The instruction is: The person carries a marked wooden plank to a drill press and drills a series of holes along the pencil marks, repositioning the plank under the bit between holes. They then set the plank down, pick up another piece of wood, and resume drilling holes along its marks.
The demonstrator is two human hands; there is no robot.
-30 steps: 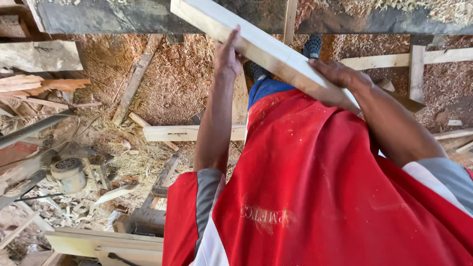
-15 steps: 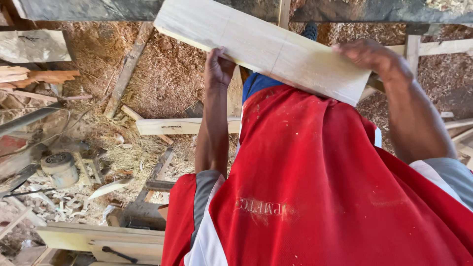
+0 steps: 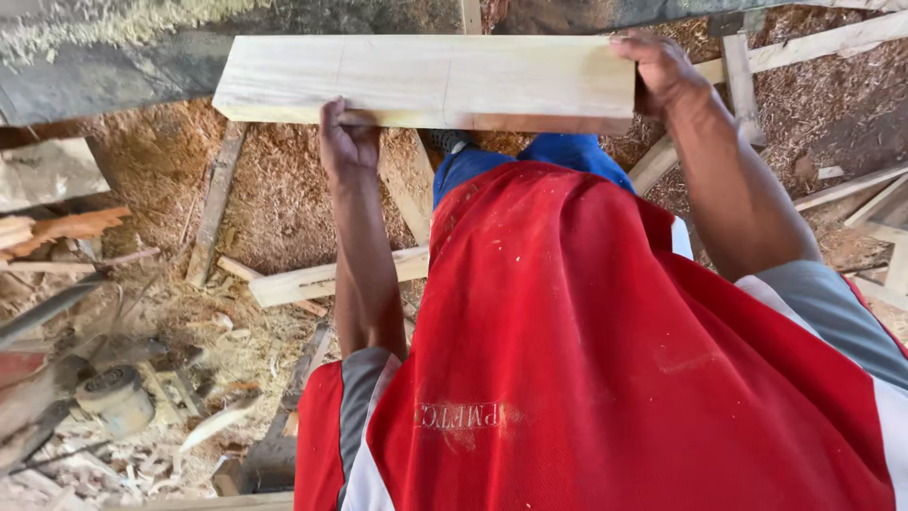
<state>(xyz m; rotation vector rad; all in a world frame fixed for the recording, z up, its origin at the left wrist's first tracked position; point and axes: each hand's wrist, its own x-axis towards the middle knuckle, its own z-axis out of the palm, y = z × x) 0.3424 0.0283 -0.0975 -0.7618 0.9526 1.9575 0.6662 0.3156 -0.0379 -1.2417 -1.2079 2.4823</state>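
Head view. I hold a pale wooden board (image 3: 426, 83) flat and level in front of me, its long sides running left to right. My left hand (image 3: 346, 142) grips its near long edge toward the left, fingers curled up under and around that edge. My right hand (image 3: 662, 71) clasps the board's right end, fingers wrapped over the top corner. Both hands are closed on the board.

The board's far edge lies against or just over a dark, sawdust-strewn bench top (image 3: 113, 66) that crosses the top of the view; I cannot tell whether they touch. The board's left end stands free over the bench edge; its right end stops at my right hand, with open air beyond it.

Below the board is a floor deep in sawdust (image 3: 284, 189), crossed by loose timber offcuts (image 3: 322, 281) and slanting bench legs (image 3: 216, 203). The room beneath the board is open; my red shirt (image 3: 605, 360) fills the lower middle.

At lower left, well apart from my hands, a small round drum-like machine part (image 3: 115, 397) sits among wood scraps; whether it holds anything is not visible.
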